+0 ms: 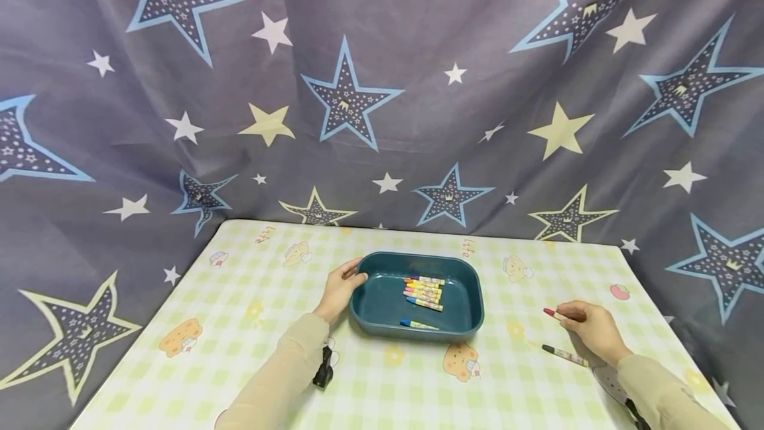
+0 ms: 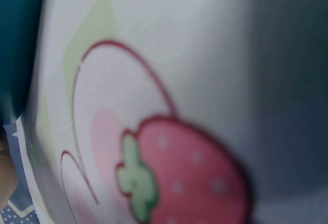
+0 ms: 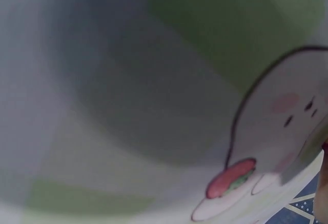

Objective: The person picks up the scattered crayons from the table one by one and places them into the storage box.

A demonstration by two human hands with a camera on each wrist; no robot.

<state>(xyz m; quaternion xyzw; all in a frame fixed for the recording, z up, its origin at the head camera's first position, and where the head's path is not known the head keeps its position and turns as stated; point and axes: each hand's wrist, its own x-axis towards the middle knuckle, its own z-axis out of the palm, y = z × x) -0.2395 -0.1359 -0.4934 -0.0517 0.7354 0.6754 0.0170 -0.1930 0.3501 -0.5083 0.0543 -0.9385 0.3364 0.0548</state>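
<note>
A dark teal plastic tray sits near the middle of the table. My left hand grips its left rim, thumb over the edge. Inside it, several crayons lie side by side, and a blue-tipped crayon lies apart nearer the front wall. Off to the right, my right hand pinches a red crayon between thumb and fingers, low over the cloth. Just in front of that hand lies a black-tipped crayon. The left wrist view catches the tray's wall at its edge.
A green-checked cloth with cartoon prints covers the table. Behind and on both sides hangs a grey curtain patterned with stars, close along the table's back edge. Black wrist straps show below the sleeves.
</note>
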